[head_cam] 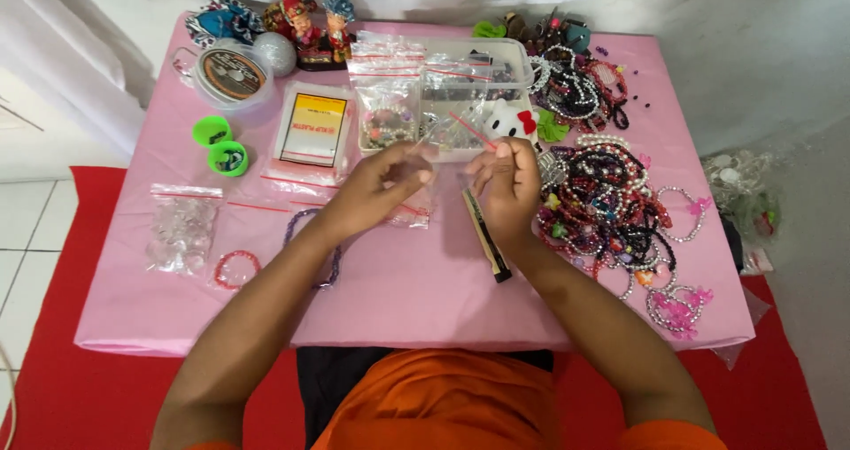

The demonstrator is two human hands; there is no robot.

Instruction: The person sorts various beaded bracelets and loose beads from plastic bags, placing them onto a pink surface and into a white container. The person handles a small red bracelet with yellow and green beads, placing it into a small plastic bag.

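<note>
far left on the pink table (398, 299), a clear bag of pale beads (181, 230) lies flat, a red bead bracelet (236, 268) just beside it, two green tubs (220, 145) above. moving in, the left hand (382, 191) sits curled, fingers pinched together on the edge of a small clear zip bag (436, 140) with a red seal line. the bag hangs between both hands, just in front of the clear plastic box (460, 96). the right hand (506, 189) is closed too, thumb and fingertips nipping the bag's other side. a dark flat stick (486, 236) lies under that wrist. far right, a heap of beaded bracelets (602, 206) sprawls near the right forearm.
</note>
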